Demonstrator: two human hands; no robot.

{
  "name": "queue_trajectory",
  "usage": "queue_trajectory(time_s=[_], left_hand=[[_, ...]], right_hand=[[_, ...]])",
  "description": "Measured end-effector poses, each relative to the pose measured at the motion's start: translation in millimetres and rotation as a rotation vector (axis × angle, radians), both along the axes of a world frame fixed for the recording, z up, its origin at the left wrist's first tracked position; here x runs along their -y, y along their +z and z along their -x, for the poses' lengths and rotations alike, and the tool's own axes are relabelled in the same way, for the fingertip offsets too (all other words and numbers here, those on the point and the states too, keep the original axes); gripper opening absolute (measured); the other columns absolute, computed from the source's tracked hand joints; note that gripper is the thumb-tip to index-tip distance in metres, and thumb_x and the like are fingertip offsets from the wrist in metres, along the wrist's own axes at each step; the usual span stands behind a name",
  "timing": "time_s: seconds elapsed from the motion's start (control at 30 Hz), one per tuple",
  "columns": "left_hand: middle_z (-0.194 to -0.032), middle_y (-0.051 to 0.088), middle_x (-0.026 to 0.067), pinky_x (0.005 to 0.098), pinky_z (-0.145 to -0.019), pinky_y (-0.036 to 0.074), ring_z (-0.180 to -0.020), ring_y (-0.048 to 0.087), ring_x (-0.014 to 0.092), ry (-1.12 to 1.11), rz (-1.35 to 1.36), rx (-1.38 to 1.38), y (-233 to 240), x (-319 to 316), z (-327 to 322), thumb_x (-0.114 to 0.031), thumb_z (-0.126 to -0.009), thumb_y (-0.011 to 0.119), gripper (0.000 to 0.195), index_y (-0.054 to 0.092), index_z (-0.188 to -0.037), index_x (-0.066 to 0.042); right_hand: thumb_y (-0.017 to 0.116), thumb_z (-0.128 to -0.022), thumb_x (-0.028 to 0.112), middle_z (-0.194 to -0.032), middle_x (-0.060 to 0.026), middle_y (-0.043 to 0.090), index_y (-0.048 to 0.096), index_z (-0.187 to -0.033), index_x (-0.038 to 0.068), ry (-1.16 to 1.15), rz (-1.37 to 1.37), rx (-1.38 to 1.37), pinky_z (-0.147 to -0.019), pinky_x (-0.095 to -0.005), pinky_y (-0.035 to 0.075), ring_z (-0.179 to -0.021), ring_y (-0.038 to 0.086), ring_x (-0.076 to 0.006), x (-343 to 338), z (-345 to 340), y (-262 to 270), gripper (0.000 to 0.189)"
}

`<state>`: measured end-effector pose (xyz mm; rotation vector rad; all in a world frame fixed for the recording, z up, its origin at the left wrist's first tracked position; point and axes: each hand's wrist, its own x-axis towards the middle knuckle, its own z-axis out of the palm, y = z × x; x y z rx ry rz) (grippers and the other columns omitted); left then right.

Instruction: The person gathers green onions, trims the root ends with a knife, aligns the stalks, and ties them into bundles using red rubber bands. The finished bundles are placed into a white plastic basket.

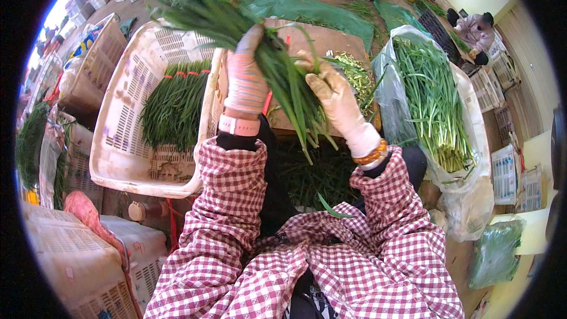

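My left hand (246, 75), in a striped knit glove, grips a thick bunch of garlic chives (283, 68) around its middle. The leafy end fans out to the upper left, slightly blurred, while the other end hangs to the lower right. At the right side of the bunch is my right hand (336, 93), in a pale, stained glove. Its fingers are curled on a loose chive leaf (310, 37) that arcs away from the bunch. Beneath both hands stands a brown board (288, 117), with pale cut stem pieces (354, 73) on its right part.
Left, a white plastic crate (110, 150) holds chive bundles (177, 102) with red bands. Right, loose chives (434, 97) lie in a plastic-lined crate (474, 115). Dark greens (319, 173) lie below the board. Green sheeting (310, 6) covers floor beyond. Another person (476, 35) sits at the upper right.
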<state>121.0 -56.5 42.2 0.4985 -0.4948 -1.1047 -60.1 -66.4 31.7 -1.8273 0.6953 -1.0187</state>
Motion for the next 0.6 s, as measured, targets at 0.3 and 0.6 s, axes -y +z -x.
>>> queue_trajectory(time_s=[0.3,0.6], left_hand=[[-0.087,0.068,0.0013,0.0288,-0.063,0.051,-0.07,0.061,0.012,-0.11,0.104,0.317,39.6,36.8,91.0,-0.019,-0.084,0.076,0.024,0.067,-0.103,-0.006],[-0.125,0.062,0.0273,0.0417,-0.099,0.049,-0.12,0.06,0.039,0.169,0.264,1.223,40.1,11.3,116.2,-0.032,-0.076,0.079,0.084,0.041,-0.143,0.0]], right_hand=[[0.089,-0.073,0.026,-0.123,-0.0068,0.064,0.051,-0.133,0.002,0.008,-0.06,-0.055,-0.099,-0.0355,0.047,-0.111,0.06,-0.0204,22.4,39.6,7.8,0.075],[0.075,-0.086,0.012,-0.122,-0.004,0.06,0.031,-0.154,0.004,-0.072,-0.312,0.658,-0.101,-0.0357,0.051,-0.111,0.061,-0.0185,12.5,119.3,10.8,0.082]])
